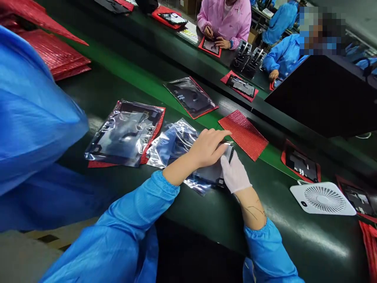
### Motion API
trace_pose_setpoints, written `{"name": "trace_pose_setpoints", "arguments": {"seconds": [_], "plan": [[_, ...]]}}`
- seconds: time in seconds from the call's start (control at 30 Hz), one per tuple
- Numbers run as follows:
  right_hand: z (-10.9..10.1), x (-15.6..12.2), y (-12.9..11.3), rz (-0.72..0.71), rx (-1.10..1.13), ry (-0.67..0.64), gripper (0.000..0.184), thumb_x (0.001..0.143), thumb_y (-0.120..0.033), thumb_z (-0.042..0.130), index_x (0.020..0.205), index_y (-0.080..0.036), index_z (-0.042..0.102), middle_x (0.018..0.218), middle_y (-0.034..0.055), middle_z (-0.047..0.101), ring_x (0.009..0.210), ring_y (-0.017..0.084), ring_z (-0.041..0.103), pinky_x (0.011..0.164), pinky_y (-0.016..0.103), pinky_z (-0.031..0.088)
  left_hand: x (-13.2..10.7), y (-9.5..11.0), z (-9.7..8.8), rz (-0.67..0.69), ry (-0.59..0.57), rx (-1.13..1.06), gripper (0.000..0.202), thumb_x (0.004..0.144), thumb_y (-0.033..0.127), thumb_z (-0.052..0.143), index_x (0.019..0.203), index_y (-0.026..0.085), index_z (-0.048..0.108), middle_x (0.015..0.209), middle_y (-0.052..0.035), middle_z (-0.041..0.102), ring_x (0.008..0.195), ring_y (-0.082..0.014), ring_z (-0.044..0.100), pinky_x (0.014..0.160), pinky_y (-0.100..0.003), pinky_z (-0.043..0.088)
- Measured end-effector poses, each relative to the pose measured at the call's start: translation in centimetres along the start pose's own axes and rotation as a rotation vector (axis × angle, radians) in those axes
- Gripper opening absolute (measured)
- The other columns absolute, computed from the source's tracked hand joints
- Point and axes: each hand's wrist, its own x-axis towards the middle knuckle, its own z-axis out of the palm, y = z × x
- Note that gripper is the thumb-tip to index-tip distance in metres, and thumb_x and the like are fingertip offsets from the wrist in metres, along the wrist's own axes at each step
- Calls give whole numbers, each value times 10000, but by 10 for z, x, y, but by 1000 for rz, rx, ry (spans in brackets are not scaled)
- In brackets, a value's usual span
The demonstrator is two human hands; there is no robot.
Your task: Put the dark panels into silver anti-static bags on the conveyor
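A flat, dark electronic panel with a pale grey face (209, 173) lies on the green work surface, partly covered by my hands. My right hand (235, 173), in a white glove, grips its right edge. Over the panel's far part reaches my left hand (209, 147), bare, with its fingers stretched out; its fingertips come close to the right edge. Shiny clear plastic bags (167, 143) lie crumpled beside and under the panel. Left of them, a bagged panel (126, 131) rests on red bubble wrap.
Another bagged panel (193, 96) and a red bubble-wrap pouch (244, 135) lie beyond my hands. A white fan (324, 198) stands at right. A blue sleeve (35, 110) takes up the left side. A person in pink (225, 19) works across the line; a dark screen (324, 94) rises at right.
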Motion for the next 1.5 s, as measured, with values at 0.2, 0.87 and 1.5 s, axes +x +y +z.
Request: {"name": "trace_pose_setpoints", "arguments": {"seconds": [0.2,0.87,1.5], "plan": [[33,25,11,-116,141,-125,518,1058,-572,459,1292,-213,750,1290,124,779,1284,315,697,1149,445,539,-2,7,-4,46,97,-71,864,1075,782,60,1569,217,488,1192,-122,728,1058,-299,629,983,-475,417],[-106,68,138,485,-85,529,522,1110,-446,435,638,-254,548,586,26,648,746,226,652,850,315,467,-6,-33,42,-32,-345,73,193,1037,397,639,1039,244,757,1047,-66,741,1044,-282,630,953,-466,464],[-74,50,138,-144,-89,18,238,992,-384,640,970,-307,864,1197,4,837,1174,283,776,1111,460,583,-9,-42,53,-112,-238,-22,168,1000,372,724,1105,241,714,1134,-70,749,1095,-281,653,1005,-470,496]]}}
